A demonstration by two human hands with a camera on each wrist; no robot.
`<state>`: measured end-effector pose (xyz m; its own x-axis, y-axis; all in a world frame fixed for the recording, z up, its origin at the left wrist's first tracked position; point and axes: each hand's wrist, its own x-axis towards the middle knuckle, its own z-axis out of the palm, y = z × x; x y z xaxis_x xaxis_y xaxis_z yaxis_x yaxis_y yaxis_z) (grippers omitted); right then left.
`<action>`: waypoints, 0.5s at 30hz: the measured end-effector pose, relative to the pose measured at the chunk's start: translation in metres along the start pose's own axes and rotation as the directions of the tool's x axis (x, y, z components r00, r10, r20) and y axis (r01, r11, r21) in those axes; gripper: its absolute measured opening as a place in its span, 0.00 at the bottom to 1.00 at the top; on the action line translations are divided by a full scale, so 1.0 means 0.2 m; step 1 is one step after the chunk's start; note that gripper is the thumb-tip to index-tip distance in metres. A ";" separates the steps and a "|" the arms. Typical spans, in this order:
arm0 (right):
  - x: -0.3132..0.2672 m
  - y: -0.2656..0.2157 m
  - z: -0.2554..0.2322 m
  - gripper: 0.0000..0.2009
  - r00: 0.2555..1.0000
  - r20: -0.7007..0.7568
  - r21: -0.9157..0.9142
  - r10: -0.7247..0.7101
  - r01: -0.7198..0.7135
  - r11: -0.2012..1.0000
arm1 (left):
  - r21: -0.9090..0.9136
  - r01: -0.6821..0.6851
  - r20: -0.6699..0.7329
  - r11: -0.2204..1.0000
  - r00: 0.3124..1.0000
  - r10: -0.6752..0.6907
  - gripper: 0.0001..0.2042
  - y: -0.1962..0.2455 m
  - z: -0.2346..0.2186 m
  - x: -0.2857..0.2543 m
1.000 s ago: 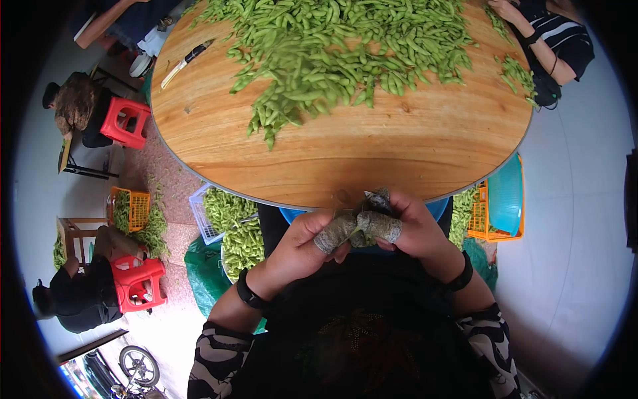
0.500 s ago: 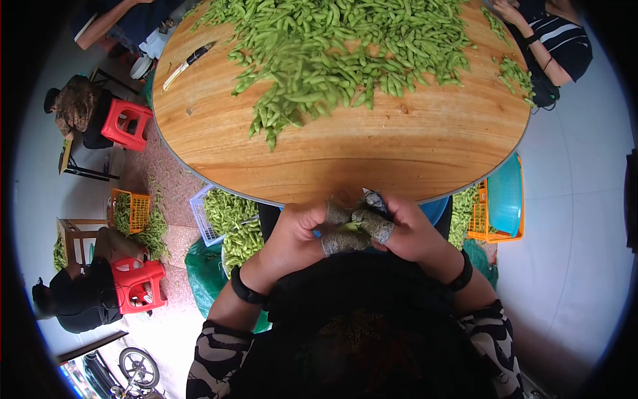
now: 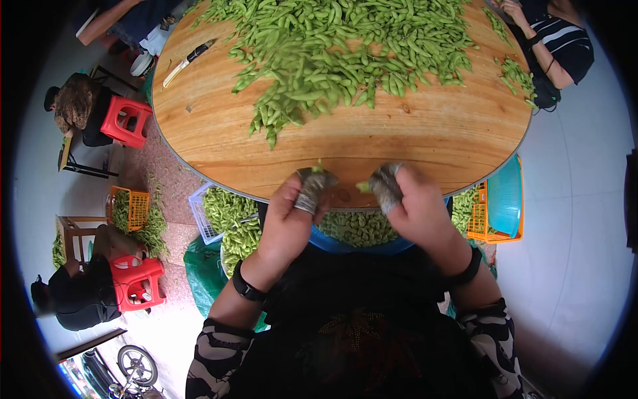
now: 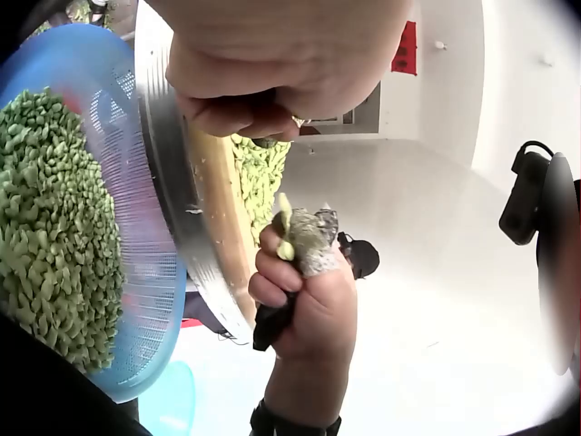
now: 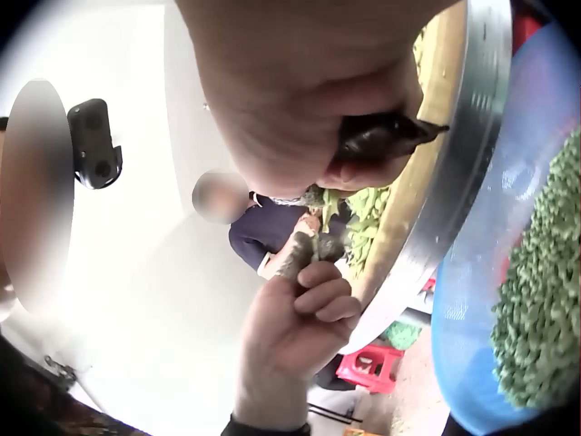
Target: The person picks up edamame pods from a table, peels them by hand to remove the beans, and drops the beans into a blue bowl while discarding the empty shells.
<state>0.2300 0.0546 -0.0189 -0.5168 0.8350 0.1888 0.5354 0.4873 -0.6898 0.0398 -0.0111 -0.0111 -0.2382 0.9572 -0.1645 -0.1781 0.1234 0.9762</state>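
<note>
My left hand (image 3: 286,219), thumb and finger wrapped in grey bands, pinches a small green piece of pod (image 3: 318,167) over the near table edge. My right hand (image 3: 422,209), wrapped the same way, pinches a green soybean pod (image 3: 363,187) between thumb and finger, a gap apart from the left. A dark handle (image 5: 386,138) lies under the curled fingers of the right hand in the right wrist view; any blade is hidden there. Below both hands, a blue plastic basket (image 4: 150,309) is filled with shelled green beans (image 4: 54,236).
A large heap of soybean pods (image 3: 345,53) covers the far part of the round wooden table (image 3: 219,133). A knife (image 3: 188,63) lies at the table's left. Beside me are a basin of pods (image 3: 242,243) and an orange crate (image 3: 485,219). Other people sit around.
My hands were together near my body, fingers meeting around a pod. They have moved apart and forward over the table edge, uncovering the basket of beans beneath.
</note>
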 end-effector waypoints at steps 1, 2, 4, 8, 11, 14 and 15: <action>0.02 0.02 0.00 0.13 1.000 -0.002 0.002 0.000 0.000 1.000 | 0.042 -0.018 0.021 0.999 1.000 0.017 0.12 0.02 0.01 -0.01; 0.05 0.02 -0.01 0.14 0.998 -0.050 -0.154 -0.040 0.031 0.988 | 0.046 -0.022 0.023 0.999 1.000 0.021 0.12 0.01 0.00 -0.01; 0.06 0.03 -0.02 0.14 0.986 -0.129 -0.362 -0.110 0.056 0.930 | 0.036 0.074 0.182 0.997 0.980 -0.080 0.08 -0.01 -0.04 -0.01; 0.05 -0.09 -0.03 0.12 0.986 -0.155 0.166 -0.068 0.094 0.982 | 0.047 0.071 0.385 0.996 0.919 -0.084 0.10 0.00 -0.06 -0.05; 0.01 -0.04 0.07 0.11 0.999 0.032 0.624 -0.012 -0.011 0.781 | 0.070 0.031 0.387 0.997 0.921 -0.056 0.15 -0.01 -0.04 -0.06; 0.03 -0.09 -0.04 0.09 0.859 0.480 0.690 0.179 -0.495 0.527 | 0.096 -0.013 0.471 0.995 0.882 -0.034 0.10 -0.01 -0.08 -0.07; 0.01 -0.08 -0.03 0.09 0.858 0.480 0.691 0.180 -0.497 0.525 | 0.098 -0.010 0.472 0.995 0.881 -0.037 0.10 -0.01 -0.09 -0.07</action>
<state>0.2239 0.0494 -0.0034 -0.6679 0.6820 -0.2980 0.0760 -0.3359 -0.9388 0.0262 -0.0301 -0.0124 0.2469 0.9622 -0.1148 -0.0818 0.1387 0.9870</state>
